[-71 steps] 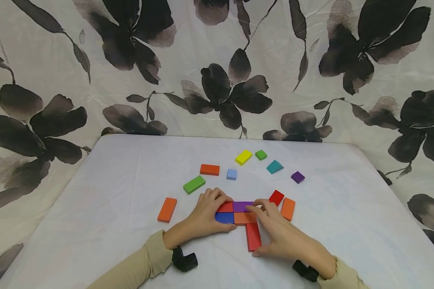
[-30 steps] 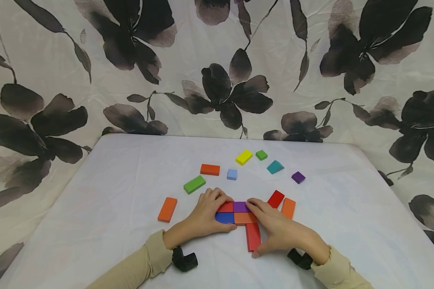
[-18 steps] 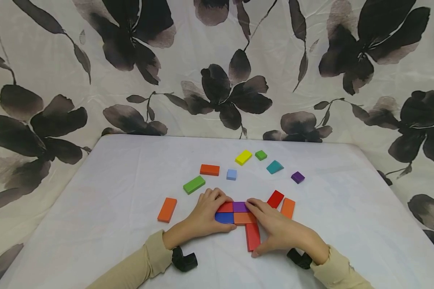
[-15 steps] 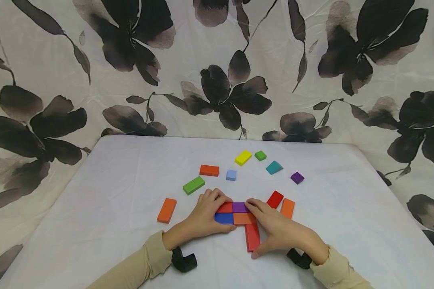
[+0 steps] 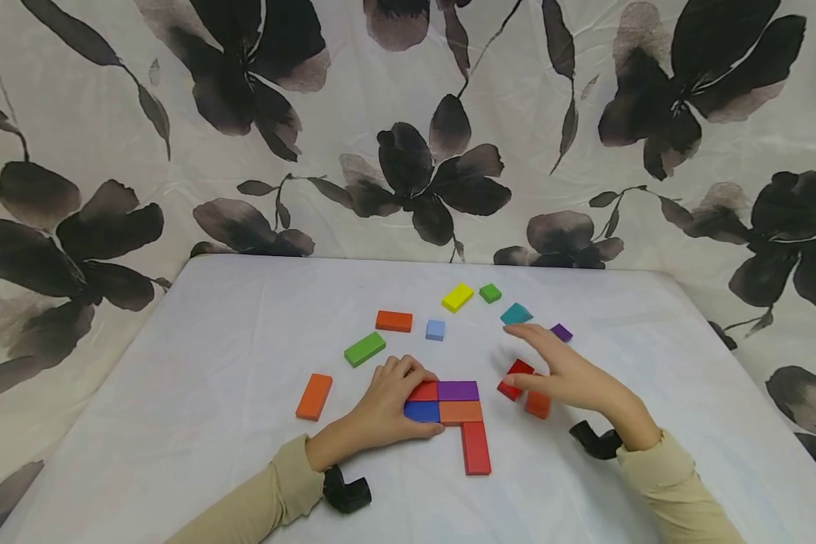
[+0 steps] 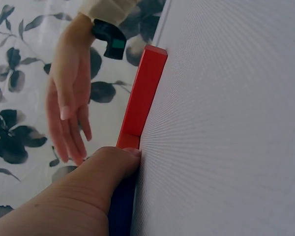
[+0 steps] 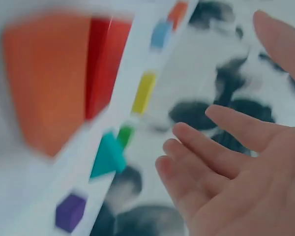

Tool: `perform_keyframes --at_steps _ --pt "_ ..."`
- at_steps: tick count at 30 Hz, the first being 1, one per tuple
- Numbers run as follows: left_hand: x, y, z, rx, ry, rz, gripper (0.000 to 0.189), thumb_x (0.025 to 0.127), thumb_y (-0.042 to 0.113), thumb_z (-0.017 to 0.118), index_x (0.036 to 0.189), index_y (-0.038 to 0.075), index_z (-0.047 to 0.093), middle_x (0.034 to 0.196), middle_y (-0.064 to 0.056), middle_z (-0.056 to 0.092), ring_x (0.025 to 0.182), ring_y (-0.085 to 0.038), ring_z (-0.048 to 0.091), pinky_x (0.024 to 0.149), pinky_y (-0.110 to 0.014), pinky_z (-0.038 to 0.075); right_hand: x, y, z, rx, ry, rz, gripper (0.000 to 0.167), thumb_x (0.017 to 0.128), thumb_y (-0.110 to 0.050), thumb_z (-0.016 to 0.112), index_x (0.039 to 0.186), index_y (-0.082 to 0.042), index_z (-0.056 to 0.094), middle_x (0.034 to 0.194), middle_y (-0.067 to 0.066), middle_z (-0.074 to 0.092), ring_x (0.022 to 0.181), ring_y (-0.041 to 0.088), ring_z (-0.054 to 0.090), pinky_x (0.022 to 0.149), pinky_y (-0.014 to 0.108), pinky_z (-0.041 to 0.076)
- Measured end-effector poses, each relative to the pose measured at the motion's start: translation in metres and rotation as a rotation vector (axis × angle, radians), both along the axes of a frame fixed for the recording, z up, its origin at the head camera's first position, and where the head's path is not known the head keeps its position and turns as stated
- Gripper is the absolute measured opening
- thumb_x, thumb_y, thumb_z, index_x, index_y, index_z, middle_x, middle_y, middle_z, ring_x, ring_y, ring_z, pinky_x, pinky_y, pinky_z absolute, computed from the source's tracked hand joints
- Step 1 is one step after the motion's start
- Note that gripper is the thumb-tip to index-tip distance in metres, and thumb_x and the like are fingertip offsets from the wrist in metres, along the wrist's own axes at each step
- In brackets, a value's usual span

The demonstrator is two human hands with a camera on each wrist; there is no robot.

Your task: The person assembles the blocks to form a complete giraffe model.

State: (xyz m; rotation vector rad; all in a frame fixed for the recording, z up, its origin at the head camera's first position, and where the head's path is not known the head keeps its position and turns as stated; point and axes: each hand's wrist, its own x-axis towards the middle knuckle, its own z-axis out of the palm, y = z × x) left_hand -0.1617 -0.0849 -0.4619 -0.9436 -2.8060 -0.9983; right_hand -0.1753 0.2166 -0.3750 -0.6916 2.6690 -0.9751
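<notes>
My left hand (image 5: 390, 400) grips the left end of a flat group of blocks, thumb along the front edge and fingers at the back. In that group a red block (image 5: 423, 391) and a purple block (image 5: 459, 391) lie behind a blue block (image 5: 421, 411) and an orange block (image 5: 460, 412). A long red block (image 5: 476, 449) points toward me from the orange one. My right hand (image 5: 564, 370) hovers, fingers spread and holding nothing, over a loose red block (image 5: 514, 380) and a loose orange block (image 5: 537, 403), partly hiding both.
Behind the hands lie a teal wedge (image 5: 516, 313), a small purple block (image 5: 562, 332), a yellow block (image 5: 458, 298), a small green block (image 5: 490, 293) and a light blue block (image 5: 435, 330). Leftward are an orange-red block (image 5: 394, 321), a green block (image 5: 365, 350) and an orange block (image 5: 314, 397).
My right hand has let go of the group's right side and moved up and to the right, over the loose red and orange blocks. My left hand stays in place.
</notes>
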Motion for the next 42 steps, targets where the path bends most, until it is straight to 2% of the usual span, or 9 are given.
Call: perform_keyframes --at_steps 2,7,14,19,22,25,27,35,42 --pt "0.000 0.000 0.000 0.002 -0.001 -0.001 0.058 0.075 0.045 0.082 0.122 0.017 0.062 0.112 0.002 0.048 0.104 -0.015 0.040 0.084 -0.037 0.033 -0.009 0.013 -0.001 -0.008 0.046 -0.035 0.066 0.093 -0.031 0.069 0.147 -0.004 0.041 0.150 0.020 0.039 0.135 0.044 0.037 0.099 0.066 0.038" --pt "0.000 0.000 0.000 0.002 -0.002 0.001 0.058 0.075 0.045 0.082 0.122 0.017 0.062 0.112 0.002 0.048 0.104 -0.015 0.040 0.084 -0.037 0.033 -0.033 0.046 -0.012 -0.069 0.097 -0.123 0.050 0.097 -0.017 0.063 0.141 0.003 0.047 0.143 0.026 0.046 0.128 0.046 0.043 0.100 0.064 0.039" --pt "0.000 0.000 0.001 0.001 0.003 -0.001 0.059 0.075 0.046 0.082 0.122 0.017 0.062 0.112 0.002 0.048 0.105 -0.015 0.040 0.084 -0.037 0.033 -0.047 0.080 -0.033 -0.222 -0.024 -0.175 0.046 0.100 -0.005 0.053 0.143 0.008 0.043 0.146 0.029 0.043 0.137 0.045 0.036 0.108 0.061 0.029" --pt "0.001 0.000 0.001 0.001 0.008 -0.003 0.058 0.075 0.046 0.082 0.121 0.018 0.061 0.112 0.002 0.048 0.104 -0.015 0.040 0.084 -0.037 0.033 -0.048 0.093 -0.044 -0.246 -0.070 -0.178 0.048 0.101 -0.005 0.052 0.147 0.004 0.041 0.152 0.024 0.039 0.142 0.041 0.030 0.113 0.036 0.031" --pt "0.000 0.000 0.000 -0.002 0.008 -0.003 0.058 0.075 0.046 0.082 0.121 0.018 0.061 0.113 0.002 0.048 0.105 -0.015 0.039 0.084 -0.037 0.033 -0.049 0.095 -0.048 -0.229 -0.073 -0.168 0.047 0.101 -0.005 0.052 0.146 0.003 0.043 0.152 0.023 0.039 0.142 0.041 0.030 0.113 0.036 0.032" --pt "0.000 0.000 0.000 -0.003 0.008 -0.003 0.059 0.075 0.046 0.082 0.122 0.017 0.061 0.113 0.002 0.048 0.105 -0.015 0.039 0.084 -0.036 0.033 -0.051 0.094 -0.050 -0.182 -0.061 -0.165 0.046 0.099 -0.005 0.054 0.144 0.004 0.045 0.150 0.026 0.040 0.139 0.044 0.032 0.111 0.055 0.030" --pt "0.000 0.000 0.000 -0.001 0.010 -0.002 0.059 0.075 0.046 0.082 0.122 0.017 0.061 0.113 0.002 0.048 0.104 -0.015 0.039 0.083 -0.036 0.033 -0.051 0.092 -0.050 -0.147 -0.055 -0.173 0.046 0.099 -0.005 0.056 0.142 0.004 0.047 0.148 0.028 0.040 0.136 0.046 0.034 0.108 0.061 0.030" --pt "0.001 0.000 0.000 -0.003 0.007 0.005 0.059 0.075 0.046 0.082 0.122 0.017 0.062 0.113 0.001 0.048 0.105 -0.015 0.040 0.083 -0.036 0.033 -0.048 0.083 -0.045 -0.019 0.030 -0.217 0.040 0.096 -0.007 0.062 0.134 0.002 0.056 0.141 0.028 0.049 0.128 0.047 0.043 0.101 0.060 0.040" --pt "0.001 -0.001 0.000 0.004 0.009 0.002 0.059 0.075 0.046 0.082 0.122 0.017 0.062 0.113 0.002 0.048 0.105 -0.015 0.040 0.083 -0.036 0.033 -0.048 0.080 -0.041 0.086 0.106 -0.240 0.029 0.090 -0.006 0.070 0.118 0.003 0.069 0.136 0.023 0.057 0.124 0.045 0.049 0.093 0.054 0.049"
